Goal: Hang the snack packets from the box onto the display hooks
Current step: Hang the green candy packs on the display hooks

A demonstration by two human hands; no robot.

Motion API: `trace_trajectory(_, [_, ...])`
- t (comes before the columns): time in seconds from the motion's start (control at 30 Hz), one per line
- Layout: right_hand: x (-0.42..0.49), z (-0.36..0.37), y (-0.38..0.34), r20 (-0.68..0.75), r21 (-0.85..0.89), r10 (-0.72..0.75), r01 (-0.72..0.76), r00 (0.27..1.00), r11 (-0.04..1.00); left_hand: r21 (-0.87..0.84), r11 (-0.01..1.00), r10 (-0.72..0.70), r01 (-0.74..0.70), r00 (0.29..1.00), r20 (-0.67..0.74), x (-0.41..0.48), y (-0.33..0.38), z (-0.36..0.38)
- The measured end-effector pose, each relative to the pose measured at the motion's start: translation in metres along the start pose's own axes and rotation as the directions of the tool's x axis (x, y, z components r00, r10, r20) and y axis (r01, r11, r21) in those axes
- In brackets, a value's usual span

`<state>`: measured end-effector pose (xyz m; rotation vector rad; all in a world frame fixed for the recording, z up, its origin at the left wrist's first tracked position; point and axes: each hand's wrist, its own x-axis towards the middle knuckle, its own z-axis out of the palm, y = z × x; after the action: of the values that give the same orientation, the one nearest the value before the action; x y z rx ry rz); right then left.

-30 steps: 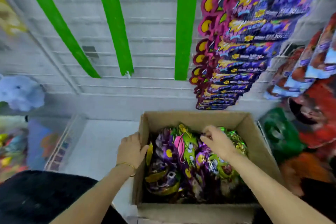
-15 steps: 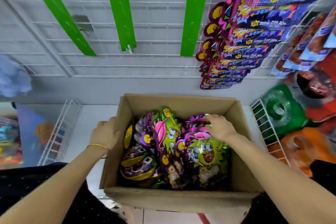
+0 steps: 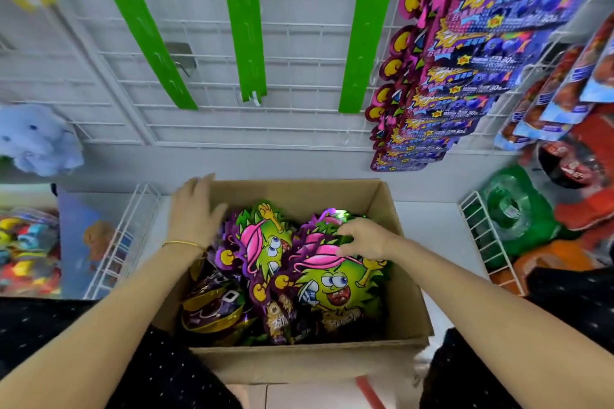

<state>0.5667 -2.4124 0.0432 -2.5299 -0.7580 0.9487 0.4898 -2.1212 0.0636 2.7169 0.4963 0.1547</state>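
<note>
Reaching into stock: white wire grid wall fills the background, three green display strips hanging bare, purple packets already racked on hooks to the right. Below it, open cardboard box sits against the person's lap, on a pale worktop. Snack packets lie heaped inside, green cartoon faces up. Left hand spread flat over the box's far-left corner, grip open, holding nothing. Right hand curled on the top edge of the uppermost packet, fingers loosely bent; no firm pinch visible. Judgement: selection step, nothing hung yet. Best to pinch one packet by its header, separate it from neighbours, keep the hang-hole clear and facing the strip.
</note>
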Motion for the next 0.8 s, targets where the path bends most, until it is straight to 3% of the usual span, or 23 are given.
trace_trajectory(0.1, [-0.013,-0.042,-0.009,-0.044,0.191,-0.071,0.078,0.996,0.978,-0.222,0.939,0.272,-0.261,0.962,0.018,0.006,0.066,-0.008])
trace_trajectory(0.2, [-0.025,-0.096,-0.021,-0.142,0.210,-0.096,0.125,0.985,0.970,-0.411,0.847,0.347,-0.337,0.936,-0.053,0.021,0.121,-0.023])
trace_trajectory(0.3, [-0.038,-0.138,-0.030,-0.309,0.199,-0.133,0.200,0.942,0.959,-0.501,0.802,0.320,-0.325,0.942,-0.099,0.055,0.173,-0.038])
trace_trajectory(0.47, [-0.033,-0.156,-0.009,-0.600,0.259,-0.099,0.310,0.794,0.915,-0.505,0.807,0.276,-0.307,0.951,-0.138,0.102,0.230,-0.039])
trace_trajectory(0.6, [-0.014,-0.162,0.005,-0.710,0.242,-0.053,0.314,0.702,0.918,-0.546,0.801,0.164,-0.246,0.967,-0.195,0.117,0.249,-0.036])
trace_trajectory(0.8, [0.005,-0.156,0.015,-0.802,0.161,-0.094,0.365,0.590,0.917,-0.516,0.820,0.143,-0.250,0.961,-0.238,0.129,0.254,-0.031])
